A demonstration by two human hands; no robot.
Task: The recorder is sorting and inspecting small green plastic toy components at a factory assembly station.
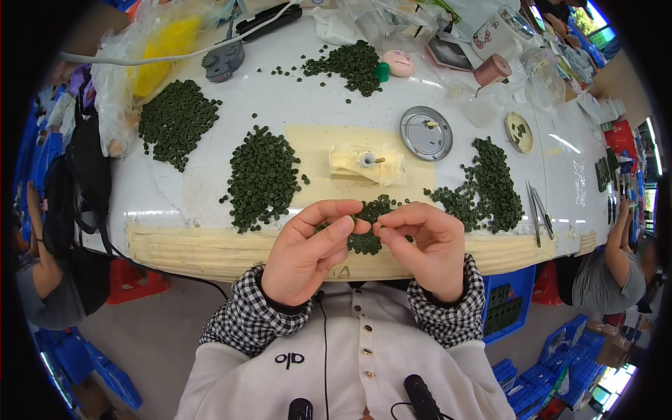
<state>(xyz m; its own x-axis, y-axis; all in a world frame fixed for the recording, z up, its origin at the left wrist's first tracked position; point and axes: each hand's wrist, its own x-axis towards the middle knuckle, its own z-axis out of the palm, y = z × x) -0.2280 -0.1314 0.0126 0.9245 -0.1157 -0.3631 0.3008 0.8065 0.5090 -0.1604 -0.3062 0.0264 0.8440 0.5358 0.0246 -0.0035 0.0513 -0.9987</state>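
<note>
My left hand [306, 246] and my right hand [432, 248] meet fingertip to fingertip above the table's near edge. Both are closed in a pinch. Whatever sits between the fingers is too small and covered to name. Below and behind the fingertips lies a small pile of dark green round pieces [365, 242], partly hidden by the hands. Just beyond stands a small block wrapped in cream tape [354, 165], with a metal pin sticking out of its top. A larger heap of the same green pieces [262, 178] lies beyond my left hand, another heap [495, 185] beyond my right.
Tweezers [535, 213] lie at the right. Behind them are a round metal lid [426, 133] and a shallow dish [519, 133]. More green heaps [178, 122] spread farther back, near a pink round case [400, 63] and a white mug [500, 33]. A white cable [175, 56] crosses the far left.
</note>
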